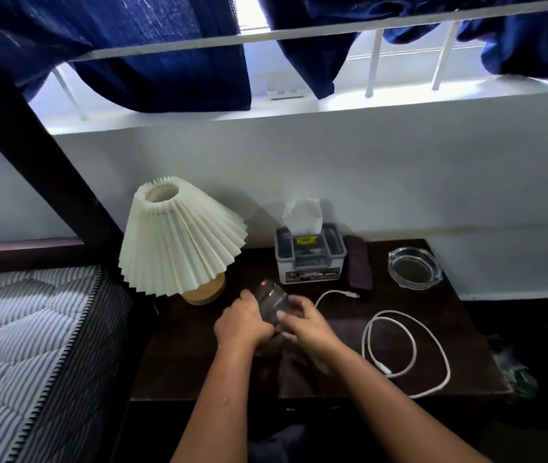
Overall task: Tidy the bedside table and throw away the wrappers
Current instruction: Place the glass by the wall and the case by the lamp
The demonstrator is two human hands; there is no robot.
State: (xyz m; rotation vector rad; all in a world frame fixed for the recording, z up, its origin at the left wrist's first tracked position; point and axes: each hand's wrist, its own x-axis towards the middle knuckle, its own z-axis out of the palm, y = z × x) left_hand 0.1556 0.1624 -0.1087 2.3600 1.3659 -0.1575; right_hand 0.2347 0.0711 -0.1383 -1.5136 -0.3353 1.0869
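A: Dark wood — that is the counter (pixel 199 345), and the lamp (pixel 179 242) with its pleated cream shade stands at the back left of it. Take the lamp as your mark.

B: Where are the hands?

A: Just right of the lamp's wooden base and a little nearer the viewer. The left hand (pixel 244 324) and the right hand (pixel 306 324) are both closed around one crumpled clear plastic wrapper (pixel 272 300), which has a small red spot at its top. It is pinched between them, above the counter.

B: And beyond that?

A: Right of the lamp, against the wall, sits a grey tissue box (pixel 311 255) with a white tissue standing out of its top. Touching its far side, or very nearly, lies a dark purple case (pixel 359 265). Farther right still — near the counter's back corner — is a glass ashtray (pixel 414 267).

B: Anything in front?

A: A white cable (pixel 406 349) lies looped on the counter, well to the right of the lamp and in front of the case. On the lamp's other side there is a striped mattress (pixel 15 345). Above and behind hang blue curtains (pixel 165 51) over a white rail.
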